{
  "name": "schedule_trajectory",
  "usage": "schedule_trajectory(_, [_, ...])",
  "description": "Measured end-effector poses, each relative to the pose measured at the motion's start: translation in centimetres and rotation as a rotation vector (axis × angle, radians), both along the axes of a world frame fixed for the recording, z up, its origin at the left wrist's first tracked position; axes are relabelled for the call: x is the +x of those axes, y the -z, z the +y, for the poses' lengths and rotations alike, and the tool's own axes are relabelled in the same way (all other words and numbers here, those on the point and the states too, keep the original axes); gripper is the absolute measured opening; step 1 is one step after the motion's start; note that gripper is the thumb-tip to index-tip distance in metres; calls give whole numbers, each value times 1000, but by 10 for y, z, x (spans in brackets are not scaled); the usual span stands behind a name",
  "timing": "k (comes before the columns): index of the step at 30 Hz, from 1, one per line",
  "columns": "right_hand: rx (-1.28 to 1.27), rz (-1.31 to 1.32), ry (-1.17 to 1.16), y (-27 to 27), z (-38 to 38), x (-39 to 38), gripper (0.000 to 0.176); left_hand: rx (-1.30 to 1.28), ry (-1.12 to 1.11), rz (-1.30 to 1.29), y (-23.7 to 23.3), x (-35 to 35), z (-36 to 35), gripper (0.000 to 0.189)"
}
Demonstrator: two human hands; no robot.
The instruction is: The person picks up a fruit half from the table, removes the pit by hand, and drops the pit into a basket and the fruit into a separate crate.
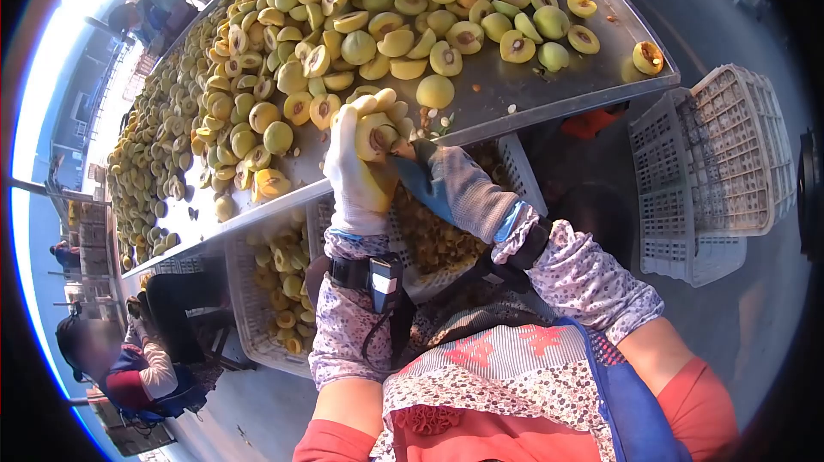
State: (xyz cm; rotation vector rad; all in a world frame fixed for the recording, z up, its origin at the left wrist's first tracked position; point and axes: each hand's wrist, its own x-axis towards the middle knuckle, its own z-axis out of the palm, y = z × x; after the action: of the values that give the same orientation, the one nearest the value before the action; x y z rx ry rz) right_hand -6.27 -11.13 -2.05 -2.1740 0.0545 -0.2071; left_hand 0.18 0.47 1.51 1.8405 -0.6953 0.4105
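While left hand [359, 172] grips a fruit half [375, 134] | right hand [455, 189] curled shut against it | whatever it holds is hidden.

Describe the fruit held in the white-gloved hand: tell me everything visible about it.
The fruit is small, rounded and pale yellow-green, like the halved ones heaped behind it. The left hand, in a white glove, wraps around it, so only its upper part shows. The right hand, in a grey and blue glove, meets its right side with the fingertips; whether a tool is there cannot be told. It is held at the near edge of the metal table.
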Motion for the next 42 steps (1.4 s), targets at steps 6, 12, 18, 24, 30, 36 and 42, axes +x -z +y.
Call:
schedule_trajectory(6, [296,68,-87,-6,10,2,42,-775,99,799,-9,-13,-12,22])
schedule_trajectory(12, [175,-87,-188,13,16,-3,33,-802,43,741,-7,-17,-13,26])
schedule_trajectory(18, [205,-31,-275,23,14,-5,29,51,-34,-68,19,2,9,29])
schedule_trajectory(24, [591,491,-354,-46,-6,-16,52,-327,425,849,-10,6,18,34])
schedule_trajectory(30, [875,881,-483,-58,-5,-18,58,-640,416,900,-3,2,14,38])
schedule_trajectory(36, [680,675,-455,-33,0,-12,59,-1073,311,1062,-8,6,13,35])
schedule_trajectory(42, [-321,464,-292,-25,-21,-21,42,-458,-417,397,-19,29,134,25])
